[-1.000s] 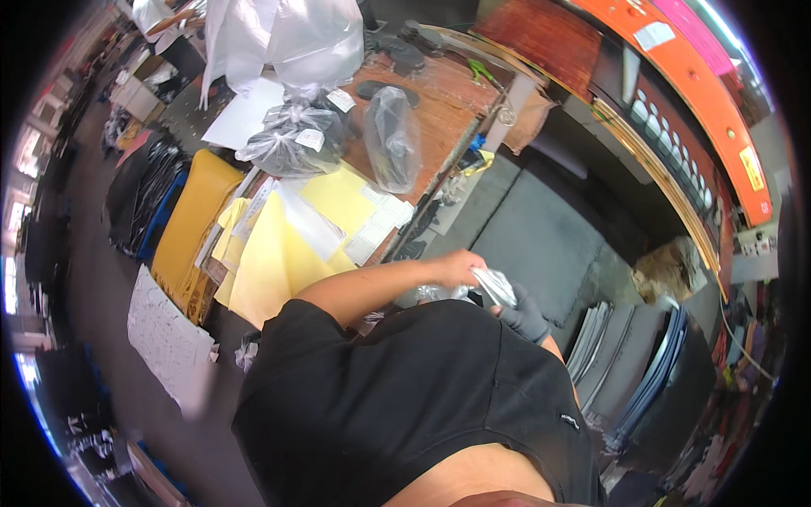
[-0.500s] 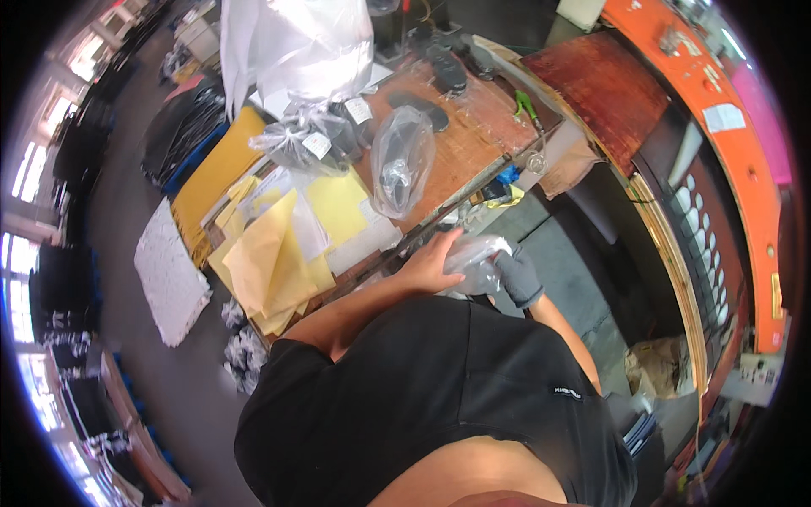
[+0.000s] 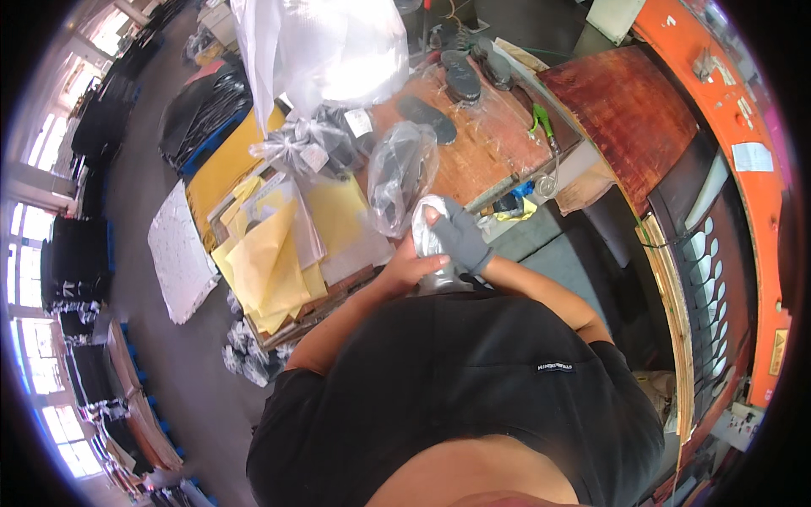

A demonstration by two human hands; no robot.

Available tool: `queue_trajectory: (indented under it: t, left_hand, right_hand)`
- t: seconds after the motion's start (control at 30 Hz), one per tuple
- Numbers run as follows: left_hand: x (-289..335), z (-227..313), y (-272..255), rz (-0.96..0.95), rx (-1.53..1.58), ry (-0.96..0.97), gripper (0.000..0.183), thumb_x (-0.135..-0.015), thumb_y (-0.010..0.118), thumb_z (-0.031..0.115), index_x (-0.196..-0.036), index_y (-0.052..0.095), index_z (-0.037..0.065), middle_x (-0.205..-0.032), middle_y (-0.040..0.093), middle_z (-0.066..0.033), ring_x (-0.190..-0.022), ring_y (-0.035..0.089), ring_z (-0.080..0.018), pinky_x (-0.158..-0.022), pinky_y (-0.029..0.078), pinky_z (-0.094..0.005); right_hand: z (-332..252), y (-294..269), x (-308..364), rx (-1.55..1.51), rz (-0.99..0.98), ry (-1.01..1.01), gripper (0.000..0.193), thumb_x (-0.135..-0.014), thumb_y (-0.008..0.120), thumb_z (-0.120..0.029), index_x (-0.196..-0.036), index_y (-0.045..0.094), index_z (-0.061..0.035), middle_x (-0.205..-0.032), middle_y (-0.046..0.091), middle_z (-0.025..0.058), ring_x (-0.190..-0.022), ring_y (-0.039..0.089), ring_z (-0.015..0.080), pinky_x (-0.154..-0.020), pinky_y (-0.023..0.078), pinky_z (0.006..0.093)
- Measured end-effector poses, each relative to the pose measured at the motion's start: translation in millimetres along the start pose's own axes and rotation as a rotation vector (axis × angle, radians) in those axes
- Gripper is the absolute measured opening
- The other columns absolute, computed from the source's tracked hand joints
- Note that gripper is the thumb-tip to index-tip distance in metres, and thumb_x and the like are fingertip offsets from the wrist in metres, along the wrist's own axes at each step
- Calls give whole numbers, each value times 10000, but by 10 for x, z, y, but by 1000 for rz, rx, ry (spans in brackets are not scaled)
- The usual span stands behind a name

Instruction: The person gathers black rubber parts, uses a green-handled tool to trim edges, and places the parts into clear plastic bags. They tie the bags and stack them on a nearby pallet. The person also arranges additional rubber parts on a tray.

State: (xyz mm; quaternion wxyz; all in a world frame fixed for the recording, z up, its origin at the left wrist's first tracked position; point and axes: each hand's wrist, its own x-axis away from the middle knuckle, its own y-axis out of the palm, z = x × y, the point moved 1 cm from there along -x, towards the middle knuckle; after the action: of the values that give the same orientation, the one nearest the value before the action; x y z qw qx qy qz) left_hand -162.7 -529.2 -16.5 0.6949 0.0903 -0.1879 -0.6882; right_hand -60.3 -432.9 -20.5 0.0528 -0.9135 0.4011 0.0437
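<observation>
Close to my body, both hands hold a crumpled clear plastic bag (image 3: 428, 226). My bare left hand (image 3: 407, 269) is closed around its left side, thumb pointing right. My right hand (image 3: 466, 240), in a grey glove with a bare thumb tip, grips the bag from the right. What the bag contains, if anything, I cannot make out. Just beyond, another clear bag (image 3: 400, 182) lies on the wooden table (image 3: 498, 144) with something dark inside. Dark shoe soles (image 3: 427, 119) lie farther back on the table.
Yellow papers (image 3: 274, 262) pile up at the table's left, beside knotted bags (image 3: 308, 152) of dark items. A large translucent bag (image 3: 338, 51) stands behind. A green-handled tool (image 3: 542, 121) rests near the right edge. An orange machine frame (image 3: 743, 194) curves along the right.
Both hands have come closer together and moved left with the plastic bag. My right hand now grips it higher, with its thumb showing. The bag is more bunched up.
</observation>
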Motion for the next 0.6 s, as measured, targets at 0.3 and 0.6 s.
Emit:
queue_trajectory:
  t: [0.3,0.6]
  left_hand:
    - [-1117,884,-947,337,-383,205,533,-769,564,59,-1261,364,15,-1055,575,-151,-966,556,-210,-809,449,-334]
    - [-2996,840,-1629,385,-1344,327,494,-723,624,267,-1076,518,-62,-994,533,-251,-953,520,-395,-851,422,-419]
  right_hand:
    - [871,-743,-812,107,190,219,310,-829,603,-315,-961,535,-43,-728,535,21,-677,516,92,-626,435,253]
    - [1768,-1088,-1785,807,-96,241,520,-779,568,-333,-1192,468,-35,-1212,494,178,-1131,482,325,-966,374,388]
